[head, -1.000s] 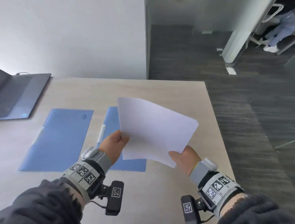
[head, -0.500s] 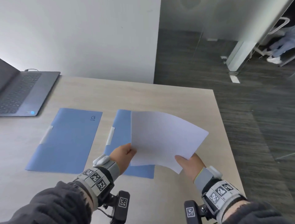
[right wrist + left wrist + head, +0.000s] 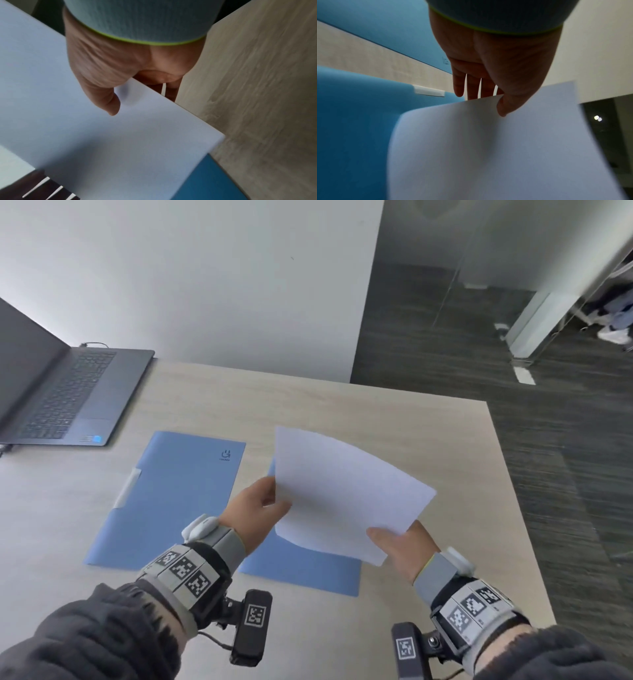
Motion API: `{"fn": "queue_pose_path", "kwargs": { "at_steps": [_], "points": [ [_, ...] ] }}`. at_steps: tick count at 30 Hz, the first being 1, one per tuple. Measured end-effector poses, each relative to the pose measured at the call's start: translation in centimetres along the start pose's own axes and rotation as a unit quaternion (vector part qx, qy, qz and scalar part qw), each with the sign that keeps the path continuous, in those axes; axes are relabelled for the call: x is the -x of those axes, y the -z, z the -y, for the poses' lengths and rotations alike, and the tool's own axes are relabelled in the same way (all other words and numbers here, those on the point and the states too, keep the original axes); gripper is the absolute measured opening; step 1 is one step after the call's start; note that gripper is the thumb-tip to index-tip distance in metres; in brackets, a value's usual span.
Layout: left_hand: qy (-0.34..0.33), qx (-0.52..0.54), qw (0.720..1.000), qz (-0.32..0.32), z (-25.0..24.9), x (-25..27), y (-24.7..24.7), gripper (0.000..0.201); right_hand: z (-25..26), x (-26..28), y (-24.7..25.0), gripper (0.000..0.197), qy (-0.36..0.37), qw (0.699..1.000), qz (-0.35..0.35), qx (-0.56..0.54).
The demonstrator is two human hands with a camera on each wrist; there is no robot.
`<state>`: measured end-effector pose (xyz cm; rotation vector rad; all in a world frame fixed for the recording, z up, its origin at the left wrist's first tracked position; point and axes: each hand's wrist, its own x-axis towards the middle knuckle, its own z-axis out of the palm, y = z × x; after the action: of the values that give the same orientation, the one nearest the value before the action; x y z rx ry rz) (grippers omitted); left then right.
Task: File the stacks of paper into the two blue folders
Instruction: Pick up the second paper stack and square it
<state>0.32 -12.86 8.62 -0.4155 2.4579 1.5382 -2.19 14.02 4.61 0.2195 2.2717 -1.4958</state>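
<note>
Your left hand [image 3: 255, 517] and right hand [image 3: 399, 544] each pinch an edge of the paper stack [image 3: 346, 498], lifted over the right blue folder [image 3: 308, 570]; the left blue folder [image 3: 171, 501] lies beside it, laptop [image 3: 65, 392] further left

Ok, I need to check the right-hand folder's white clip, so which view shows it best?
The left wrist view: the white clip sits plainly on the folder edge beside the left hand's fingers. In the head view the left hand and paper hide it. The right wrist view shows only a blue corner.

Soft even daylight; blurred, dim wrist views
</note>
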Motion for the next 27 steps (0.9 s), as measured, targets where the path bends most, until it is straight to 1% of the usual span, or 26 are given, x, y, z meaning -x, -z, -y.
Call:
{"fn": "queue_pose_path", "kwargs": {
  "at_steps": [1,3,6,8,11,15,19,22,24,27],
  "points": [
    [-0.015,0.036,0.999,0.000,-0.9,-0.1,0.4,0.028,0.6,0.0,0.1,0.005,0.003,1.000,-0.001,-0.010],
    [-0.047,0.098,0.994,-0.013,-3.0,-0.3,0.8,0.032,1.6,0.0,0.4,0.009,0.017,0.999,-0.010,-0.030],
    [-0.076,0.149,0.985,-0.051,-5.8,-0.6,1.1,0.026,2.8,0.2,0.6,0.014,0.039,0.998,-0.014,-0.056],
    [-0.091,0.172,0.979,-0.063,-7.0,-0.5,1.1,0.023,3.0,0.5,0.6,0.015,0.058,0.996,-0.015,-0.071],
    [-0.105,0.177,0.977,-0.065,-7.4,0.0,1.0,0.025,3.1,0.7,0.5,0.015,0.064,0.994,-0.020,-0.089],
    [-0.090,0.186,0.975,-0.082,-6.7,0.8,0.7,0.030,2.1,0.9,0.5,0.016,0.050,0.997,0.017,-0.057],
    [-0.093,0.189,0.973,-0.089,-6.3,1.3,0.3,0.016,1.3,0.8,1.1,0.019,0.038,0.998,0.036,-0.047],
    [-0.096,0.183,0.972,-0.111,-6.8,1.6,-0.2,0.014,1.2,1.0,1.4,0.019,0.051,0.997,0.048,-0.037],
    [-0.091,0.184,0.972,-0.119,-6.8,1.6,-0.4,0.024,1.0,1.2,1.4,0.017,0.055,0.996,0.059,-0.029],
    [-0.070,0.196,0.969,-0.133,-6.4,1.6,-0.6,0.048,1.0,1.5,1.6,0.017,0.062,0.995,0.071,-0.031]
  ]
}}
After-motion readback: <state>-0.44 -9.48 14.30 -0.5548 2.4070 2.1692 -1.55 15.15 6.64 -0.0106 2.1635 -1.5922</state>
